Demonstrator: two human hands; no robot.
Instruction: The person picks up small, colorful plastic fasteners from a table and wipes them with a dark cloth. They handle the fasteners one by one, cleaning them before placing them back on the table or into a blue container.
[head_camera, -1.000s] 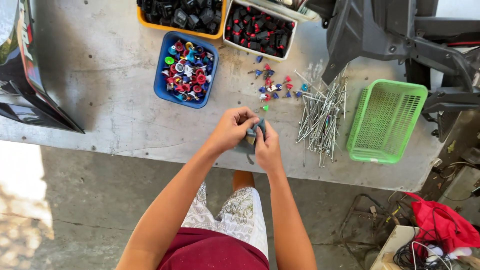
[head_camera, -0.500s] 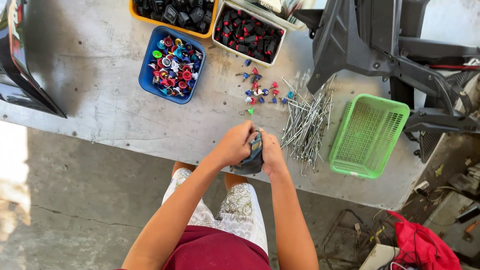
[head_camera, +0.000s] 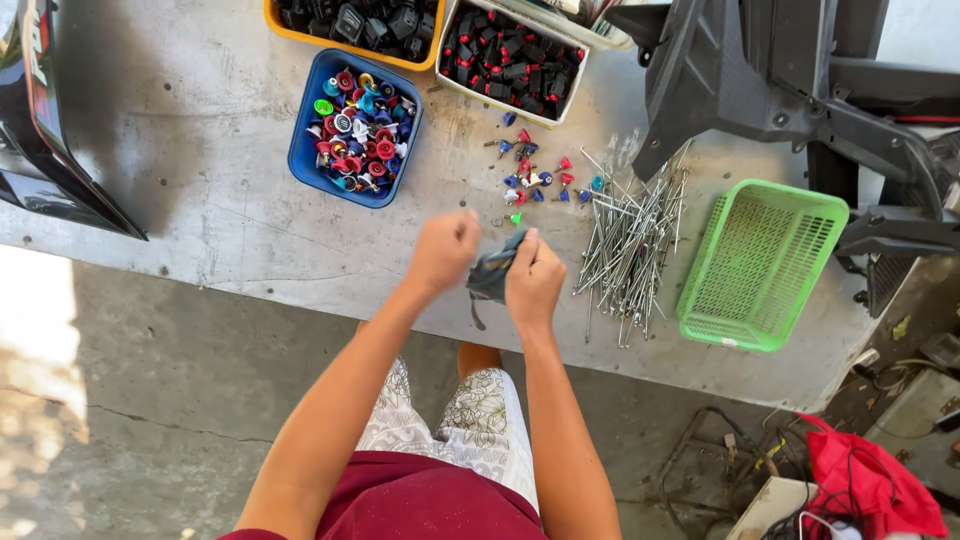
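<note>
The right hand is curled shut around a small dark part, held just above the counter near its front edge. The left hand is closed in a fist right beside the part, at its nine o'clock; whether it grips anything I cannot tell. At twelve o'clock from the hands lies a scatter of small coloured caps. A pile of thin metal rods sits at two o'clock, a green basket at three o'clock, and a blue tub of coloured caps at ten o'clock.
</note>
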